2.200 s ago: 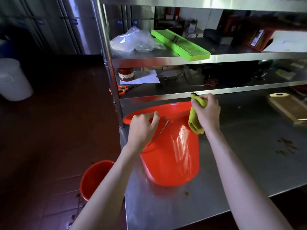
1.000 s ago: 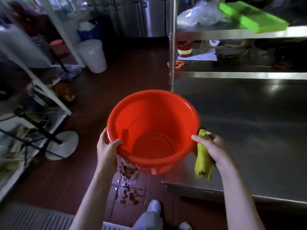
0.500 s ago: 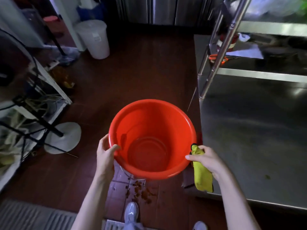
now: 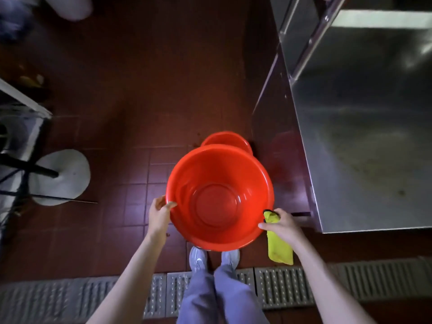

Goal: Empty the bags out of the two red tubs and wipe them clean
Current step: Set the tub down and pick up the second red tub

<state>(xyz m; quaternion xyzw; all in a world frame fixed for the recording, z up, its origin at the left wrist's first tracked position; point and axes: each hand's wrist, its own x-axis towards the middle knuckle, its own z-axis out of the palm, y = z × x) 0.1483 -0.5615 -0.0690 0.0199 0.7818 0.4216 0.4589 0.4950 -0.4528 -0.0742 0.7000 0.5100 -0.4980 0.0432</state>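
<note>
Both hands carry the empty tub (image 4: 219, 195) by its rim over the floor (image 4: 145, 94), just left of the worktop's (image 4: 364, 127) near-left corner, right above the second tub (image 4: 226, 139). The left hand (image 4: 159, 215) grips the left rim; the right hand (image 4: 281, 224) pinches the right rim while clutching the cloth (image 4: 279, 244). With that shared, thinner right-side grip, the rim could slip and the tub drop or jam crooked into the one below.

Both forearms are bare, with no sleeves, watch or rings to see on the left hand (image 4: 160, 215) or the right hand (image 4: 281, 226). The person wears loose grey-blue trousers (image 4: 222, 298) and pale grey sports shoes (image 4: 198, 258).
</note>
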